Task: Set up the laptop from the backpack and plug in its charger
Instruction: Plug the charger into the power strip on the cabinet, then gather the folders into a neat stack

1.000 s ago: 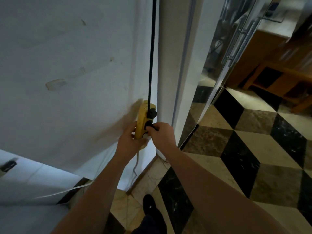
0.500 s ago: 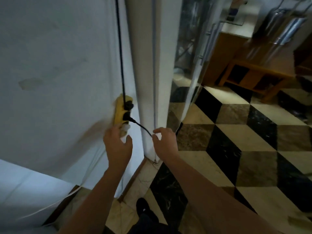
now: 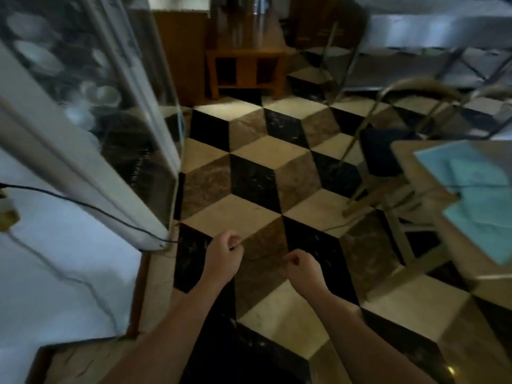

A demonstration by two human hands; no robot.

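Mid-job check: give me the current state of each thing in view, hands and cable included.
left hand: loosely curled, pinching the thin cable.
right hand: loosely curled on the same cable.
charger cable: runs from the yellow block round the pillar foot to the hands.
yellow power strip: at the frame's left edge, mostly cut off.
folding chair: unfolded, standing by the table.
table: blue sheets lying on it.

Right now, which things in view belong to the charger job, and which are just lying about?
Job:
black charger cable
yellow power strip
left hand and right hand, both loosely curled

Lying about:
folding chair
table with blue papers
wooden stand
glass cabinet
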